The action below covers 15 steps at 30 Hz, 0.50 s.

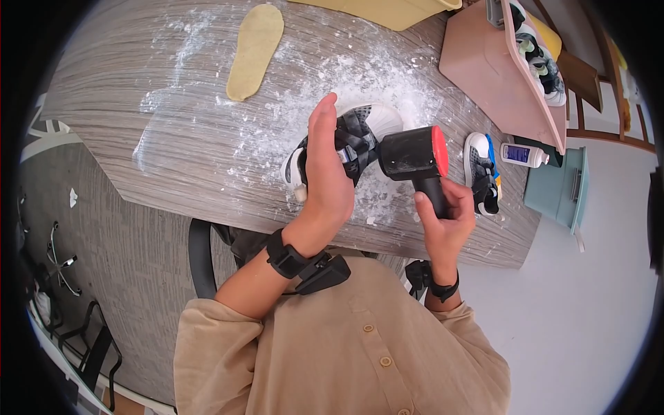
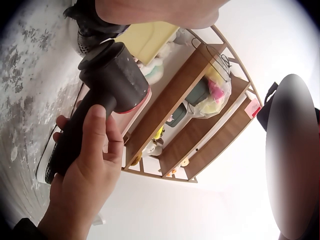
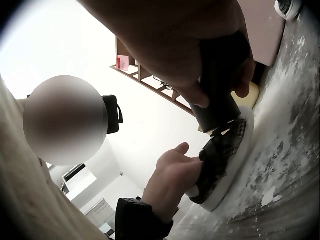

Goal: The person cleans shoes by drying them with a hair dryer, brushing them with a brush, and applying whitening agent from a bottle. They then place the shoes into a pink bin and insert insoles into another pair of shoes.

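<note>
A black-and-white strapped shoe [image 1: 379, 120] lies on the powder-covered table, its white toe pointing away. My left hand [image 1: 328, 169] is against the shoe's near side, fingers straight; in the right wrist view the same hand [image 3: 172, 175] is at the shoe [image 3: 231, 167], its fingertips hidden behind it. My right hand [image 1: 449, 225] grips the handle of a black device [image 1: 407, 153] with a red round end. The device's narrow black end is at the shoe's straps. In the left wrist view, my right hand [image 2: 90, 165] has its thumb along the handle of the device [image 2: 112, 77].
A yellowish insole [image 1: 256, 52] lies at the back left. White powder [image 1: 415, 90] covers much of the table. Another shoe [image 1: 478, 166], a white bottle [image 1: 522, 155] and a pink bin [image 1: 491, 76] with shoes stand right; a yellow container [image 1: 387, 10] sits at the back.
</note>
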{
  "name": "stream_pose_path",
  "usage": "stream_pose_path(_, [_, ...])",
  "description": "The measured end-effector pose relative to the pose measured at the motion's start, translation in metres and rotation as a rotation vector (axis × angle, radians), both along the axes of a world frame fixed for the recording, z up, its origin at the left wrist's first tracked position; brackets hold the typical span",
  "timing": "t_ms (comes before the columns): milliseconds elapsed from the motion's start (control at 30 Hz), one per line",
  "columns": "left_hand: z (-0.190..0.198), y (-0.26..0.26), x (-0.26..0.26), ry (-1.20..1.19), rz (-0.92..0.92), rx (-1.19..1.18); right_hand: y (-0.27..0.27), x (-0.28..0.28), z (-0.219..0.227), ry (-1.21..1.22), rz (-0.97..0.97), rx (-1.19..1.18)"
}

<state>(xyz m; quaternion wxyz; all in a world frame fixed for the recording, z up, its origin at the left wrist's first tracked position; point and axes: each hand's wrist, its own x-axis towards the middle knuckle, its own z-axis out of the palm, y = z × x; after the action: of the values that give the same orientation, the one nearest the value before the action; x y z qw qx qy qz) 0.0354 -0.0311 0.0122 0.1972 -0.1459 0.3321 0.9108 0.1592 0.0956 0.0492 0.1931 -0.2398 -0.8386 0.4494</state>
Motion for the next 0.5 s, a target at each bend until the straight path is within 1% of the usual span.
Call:
stream_pose_path(133, [0.001, -0.001, -0.001, -0.015, 0.001, 0.01, 0.007, 0.003, -0.002, -0.003, -0.017, 0.04])
stream_pose_path(367, [0.005, -0.002, -0.002, -0.025, 0.02, 0.022, 0.012, 0.004, -0.005, 0.005, -0.064, 0.005])
stream_pose_path(500, [0.005, -0.004, -0.002, -0.01, -0.001, 0.035, 0.019, 0.003, -0.007, -0.006, -0.088, 0.003])
